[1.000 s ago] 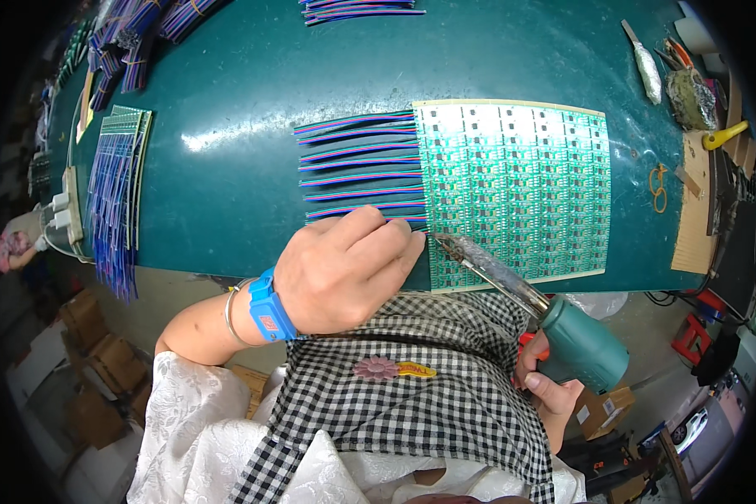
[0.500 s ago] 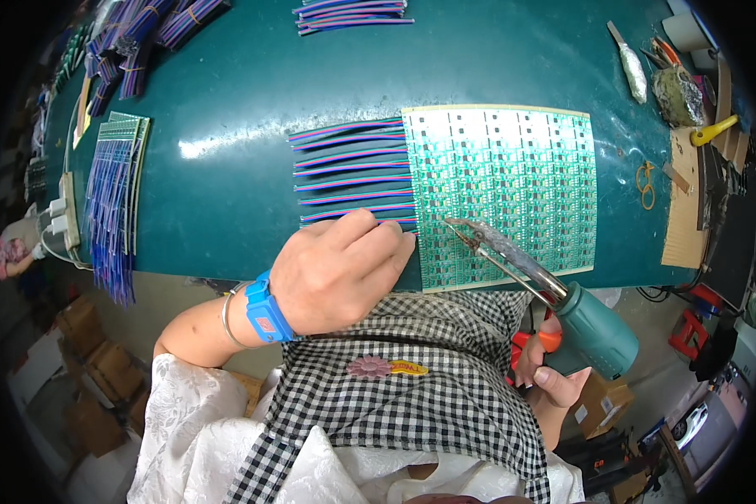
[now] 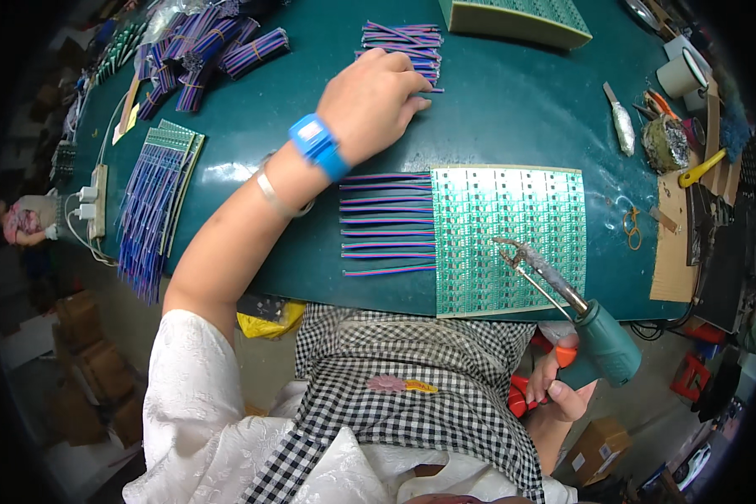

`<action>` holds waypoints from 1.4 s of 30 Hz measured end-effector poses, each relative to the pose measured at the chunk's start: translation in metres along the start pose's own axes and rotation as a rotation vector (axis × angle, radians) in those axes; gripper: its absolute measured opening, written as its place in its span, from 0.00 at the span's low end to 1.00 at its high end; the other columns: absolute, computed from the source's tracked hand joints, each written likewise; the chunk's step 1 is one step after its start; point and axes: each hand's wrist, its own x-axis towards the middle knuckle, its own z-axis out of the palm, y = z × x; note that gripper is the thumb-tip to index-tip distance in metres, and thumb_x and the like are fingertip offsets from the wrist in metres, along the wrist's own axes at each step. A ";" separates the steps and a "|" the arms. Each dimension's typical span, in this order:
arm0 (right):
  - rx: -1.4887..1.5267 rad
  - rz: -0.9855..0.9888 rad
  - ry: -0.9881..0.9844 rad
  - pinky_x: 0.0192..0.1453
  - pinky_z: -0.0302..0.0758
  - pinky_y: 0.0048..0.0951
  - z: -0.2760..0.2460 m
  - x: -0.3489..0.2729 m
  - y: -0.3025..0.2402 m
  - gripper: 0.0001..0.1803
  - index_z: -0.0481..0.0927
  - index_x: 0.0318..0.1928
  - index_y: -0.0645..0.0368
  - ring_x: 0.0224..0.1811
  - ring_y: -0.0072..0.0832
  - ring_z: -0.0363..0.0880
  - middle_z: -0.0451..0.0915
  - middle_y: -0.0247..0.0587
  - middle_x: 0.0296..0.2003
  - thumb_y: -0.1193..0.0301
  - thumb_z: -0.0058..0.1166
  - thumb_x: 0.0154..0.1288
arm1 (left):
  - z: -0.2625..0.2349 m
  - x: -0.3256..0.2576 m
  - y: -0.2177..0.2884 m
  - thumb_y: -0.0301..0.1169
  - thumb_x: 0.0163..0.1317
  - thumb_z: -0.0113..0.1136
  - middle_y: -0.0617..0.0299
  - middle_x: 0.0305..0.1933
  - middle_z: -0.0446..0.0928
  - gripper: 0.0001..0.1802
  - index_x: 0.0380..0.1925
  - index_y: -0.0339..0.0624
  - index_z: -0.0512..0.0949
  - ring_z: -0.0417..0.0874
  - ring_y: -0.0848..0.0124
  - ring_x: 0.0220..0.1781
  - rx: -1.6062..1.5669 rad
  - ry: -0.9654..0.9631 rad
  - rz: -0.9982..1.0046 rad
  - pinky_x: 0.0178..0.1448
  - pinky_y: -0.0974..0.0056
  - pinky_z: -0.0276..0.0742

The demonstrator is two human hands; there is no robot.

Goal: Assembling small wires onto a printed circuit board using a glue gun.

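Observation:
My left hand (image 3: 375,98) reaches far across the teal table (image 3: 512,109) and rests its fingers on a loose pile of purple striped wire pieces (image 3: 406,44). A blue wristband sits on that wrist. My right hand (image 3: 556,385) grips a teal soldering gun (image 3: 598,338) at the table's near edge; its metal tip hovers over the green circuit panel (image 3: 509,237). Several striped wires (image 3: 385,223) are attached along the panel's left side in parallel rows.
Finished panels with wires (image 3: 153,202) are stacked at the left. Bundles of wires (image 3: 214,52) lie at the far left. A stack of green panels (image 3: 521,18) stands at the back. Tools, a tape roll (image 3: 681,74) and a cardboard sheet (image 3: 672,235) crowd the right side.
My left hand has left the panel's near left corner and stretched to the far wire pile. The view has tilted upward, and the soldering gun stays over the panel.

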 end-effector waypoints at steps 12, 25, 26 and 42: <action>0.036 -0.007 0.029 0.18 0.77 0.31 -0.006 -0.007 -0.001 0.35 0.62 0.63 0.75 0.17 0.27 0.72 0.71 0.43 0.24 0.78 0.62 0.57 | 0.008 -0.009 0.012 0.25 0.59 0.67 0.56 0.34 0.80 0.06 0.34 0.40 0.79 0.82 0.55 0.40 0.107 0.104 0.040 0.45 0.55 0.79; -0.039 0.144 0.185 0.22 0.72 0.27 0.009 -0.030 -0.005 0.35 0.73 0.58 0.74 0.19 0.27 0.73 0.74 0.42 0.24 0.77 0.70 0.47 | -0.039 -0.117 0.118 0.16 0.42 0.66 0.55 0.38 0.82 0.22 0.42 0.37 0.87 0.82 0.62 0.33 -0.465 -0.195 -0.008 0.35 0.62 0.79; -0.080 0.147 0.179 0.20 0.72 0.28 0.008 -0.032 -0.005 0.35 0.73 0.58 0.74 0.18 0.27 0.72 0.74 0.41 0.24 0.77 0.69 0.48 | -0.034 -0.122 0.119 0.16 0.41 0.67 0.55 0.38 0.82 0.23 0.42 0.37 0.87 0.82 0.63 0.33 -0.470 -0.187 -0.027 0.34 0.62 0.79; -0.134 0.293 0.216 0.34 0.74 0.29 0.016 -0.038 -0.004 0.32 0.76 0.56 0.72 0.31 0.29 0.76 0.78 0.45 0.37 0.83 0.68 0.46 | -0.024 -0.125 0.121 0.14 0.39 0.68 0.56 0.36 0.80 0.23 0.41 0.36 0.87 0.80 0.62 0.31 -0.469 -0.128 -0.075 0.33 0.62 0.76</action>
